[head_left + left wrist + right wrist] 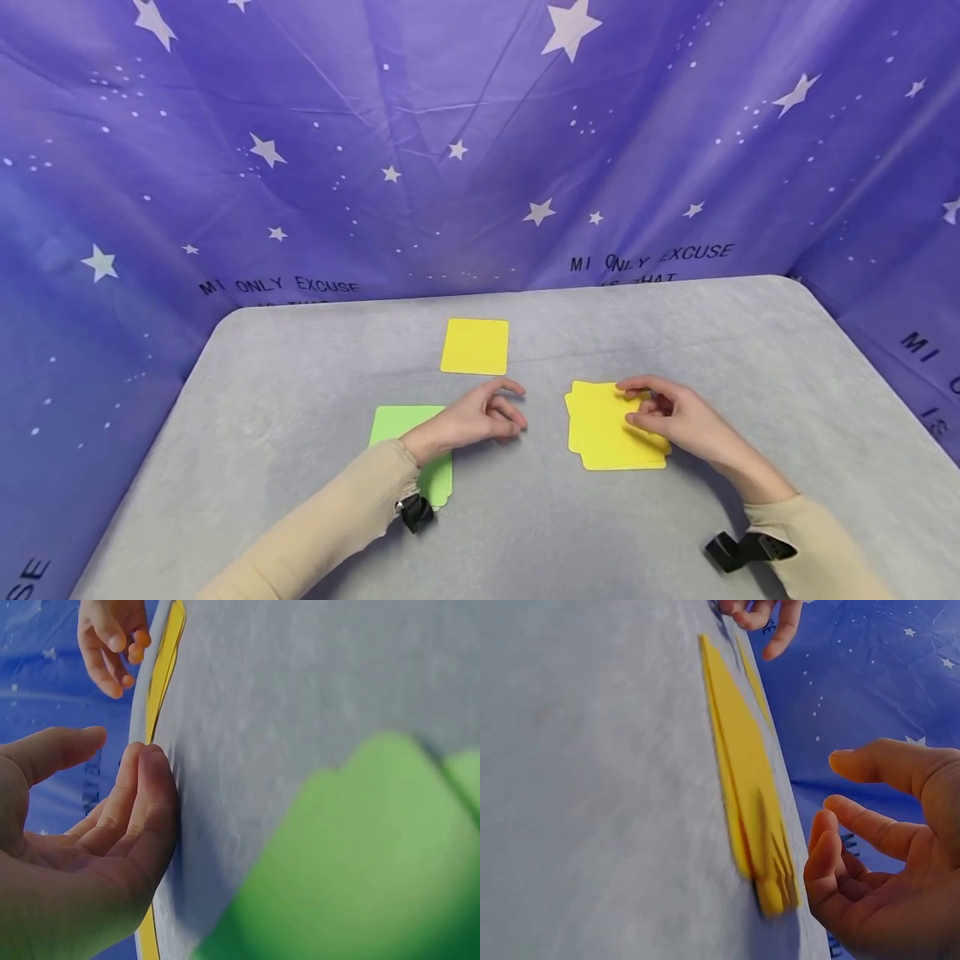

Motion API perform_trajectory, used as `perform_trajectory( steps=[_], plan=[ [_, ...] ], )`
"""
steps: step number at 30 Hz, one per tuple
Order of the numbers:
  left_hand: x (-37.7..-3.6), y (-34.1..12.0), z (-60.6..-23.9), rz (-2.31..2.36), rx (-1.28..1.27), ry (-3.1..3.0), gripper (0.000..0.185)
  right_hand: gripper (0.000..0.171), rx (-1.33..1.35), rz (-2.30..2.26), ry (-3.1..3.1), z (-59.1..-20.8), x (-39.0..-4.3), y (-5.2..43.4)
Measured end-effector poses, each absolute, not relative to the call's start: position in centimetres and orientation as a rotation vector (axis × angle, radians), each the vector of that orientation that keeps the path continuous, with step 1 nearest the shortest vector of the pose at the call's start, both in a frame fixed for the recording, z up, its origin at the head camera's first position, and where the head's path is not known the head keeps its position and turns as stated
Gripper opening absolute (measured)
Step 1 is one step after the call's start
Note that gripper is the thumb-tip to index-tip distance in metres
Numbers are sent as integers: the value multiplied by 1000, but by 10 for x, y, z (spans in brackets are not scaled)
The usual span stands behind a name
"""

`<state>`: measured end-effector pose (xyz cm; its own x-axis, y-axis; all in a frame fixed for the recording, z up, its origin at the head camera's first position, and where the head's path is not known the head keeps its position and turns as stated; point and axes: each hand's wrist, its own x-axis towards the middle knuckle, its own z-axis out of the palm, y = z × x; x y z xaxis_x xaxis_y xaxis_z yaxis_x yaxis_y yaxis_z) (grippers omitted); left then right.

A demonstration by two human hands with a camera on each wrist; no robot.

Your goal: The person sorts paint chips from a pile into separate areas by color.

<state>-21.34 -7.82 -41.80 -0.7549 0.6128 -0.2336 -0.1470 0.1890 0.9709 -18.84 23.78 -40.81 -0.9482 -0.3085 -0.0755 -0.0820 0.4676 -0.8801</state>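
Note:
My left hand (480, 417) hovers over the table between the green cards and the yellow pile, its fingers loosely bent around nothing. The forearm and wrist partly cover a stack of green cards (397, 422). My right hand (686, 419) is at the right side of a loosely squared pile of yellow cards (603, 425); in the right wrist view its thumb (877, 761) and fingers stand apart with a gap between them. Beyond the left hand, one yellow card (476, 347) lies flat by itself.
The grey table (750, 350) has a rounded far edge, with a purple star-printed cloth (450, 100) hanging behind it and at both sides. A black wrist strap (757, 547) sits on the right sleeve, and a small black device (416, 512) on the left.

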Motion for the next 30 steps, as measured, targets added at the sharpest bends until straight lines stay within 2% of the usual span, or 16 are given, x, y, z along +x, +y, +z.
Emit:
perform_trajectory(
  steps=[23,30],
  plan=[
    [-248,-127,-413,1639,222,1962,53,45,-403,-1671,2155,-415,-233,158],
    [-256,-148,-404,1622,252,2011,55,49,-397,-1670,2127,-416,-245,144]
  ],
)
